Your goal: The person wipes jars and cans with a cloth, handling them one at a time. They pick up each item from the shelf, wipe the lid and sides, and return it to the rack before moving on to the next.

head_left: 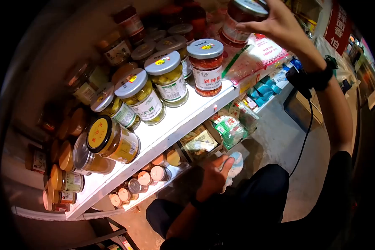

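My right hand (pixel 276 24) is wrapped round a glass jar (pixel 234 28) with a silver lid and dark red contents, at the top of the view over the back of the shelf. Lower down, in front of my knees, my left hand (pixel 214 175) is closed on a pale, crumpled cloth (pixel 234 166). On the lit white shelf (pixel 179 118), a jar of chopped red chili (pixel 205 66) stands at the front edge. Beside it are jars of green peppers (pixel 167 77) with silver lids, and a yellow-labelled jar (pixel 113 139) with a black rim.
Pink-and-white plastic packages (pixel 264 52) lie on the shelf right of the jars. The lower shelf holds small jars (pixel 145 178), a box of packets (pixel 200 143) and green bags (pixel 230 127). A black cable (pixel 307 139) hangs from my right wrist.
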`<state>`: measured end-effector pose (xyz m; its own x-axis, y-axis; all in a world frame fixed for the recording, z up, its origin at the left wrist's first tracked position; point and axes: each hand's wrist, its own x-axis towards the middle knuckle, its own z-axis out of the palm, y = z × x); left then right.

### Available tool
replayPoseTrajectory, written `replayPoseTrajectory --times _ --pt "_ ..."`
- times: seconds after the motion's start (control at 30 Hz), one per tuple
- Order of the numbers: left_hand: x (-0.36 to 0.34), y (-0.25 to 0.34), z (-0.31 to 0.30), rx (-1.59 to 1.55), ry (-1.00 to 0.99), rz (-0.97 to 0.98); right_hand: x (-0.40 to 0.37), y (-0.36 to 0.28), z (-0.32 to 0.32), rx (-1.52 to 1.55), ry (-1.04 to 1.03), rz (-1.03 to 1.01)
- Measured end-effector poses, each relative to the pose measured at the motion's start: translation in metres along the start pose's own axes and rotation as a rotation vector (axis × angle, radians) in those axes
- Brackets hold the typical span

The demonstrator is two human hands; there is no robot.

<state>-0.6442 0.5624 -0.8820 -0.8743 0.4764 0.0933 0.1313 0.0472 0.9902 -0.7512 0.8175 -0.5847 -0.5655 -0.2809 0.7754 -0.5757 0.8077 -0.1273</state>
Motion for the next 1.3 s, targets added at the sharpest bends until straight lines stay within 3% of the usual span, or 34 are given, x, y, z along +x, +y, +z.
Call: replayPoseTrajectory --times 0.37,0.47,0.53,0.63,0.93,0.97,1.0,1.03,1.07,1.13,1.3 --pt "-0.009 -0.003 -0.005 0.028 0.005 0.0 0.032 0.038 0.062 0.337 -0.028 0.097" --pt "-0.008 -0.006 -0.007 0.016 -0.032 -0.052 0.036 0.037 0.068 0.311 -0.043 0.194" --pt "-0.008 -0.005 -0.008 0.016 -0.02 -0.019 0.033 0.031 0.068 0.27 -0.117 0.382" --pt "-0.006 -0.005 -0.008 0.021 -0.015 0.008 0.032 0.043 0.082 0.311 -0.112 0.279" --pt "-0.003 -0.01 -0.007 0.016 -0.03 -0.034 0.037 0.018 0.062 0.376 -0.179 0.351" --pt "-0.003 -0.01 -0.007 0.025 -0.027 -0.029 0.038 0.048 0.071 0.376 -0.179 0.351" --pt "-0.003 -0.009 -0.006 0.025 -0.027 -0.031 0.039 0.101 0.086 0.325 -0.325 0.382" --pt "-0.003 -0.008 -0.006 0.015 -0.026 -0.045 0.043 0.098 0.089 0.271 -0.469 0.411" --pt "-0.003 -0.007 -0.006 0.005 -0.023 -0.058 0.041 0.095 0.092 0.271 -0.469 0.412" --pt "-0.003 -0.008 -0.008 0.008 -0.027 -0.063 0.035 0.071 0.098 0.191 -0.156 0.073" --pt "-0.003 -0.008 -0.01 0.015 -0.033 -0.087 0.039 0.05 0.094 0.266 -0.238 0.138"
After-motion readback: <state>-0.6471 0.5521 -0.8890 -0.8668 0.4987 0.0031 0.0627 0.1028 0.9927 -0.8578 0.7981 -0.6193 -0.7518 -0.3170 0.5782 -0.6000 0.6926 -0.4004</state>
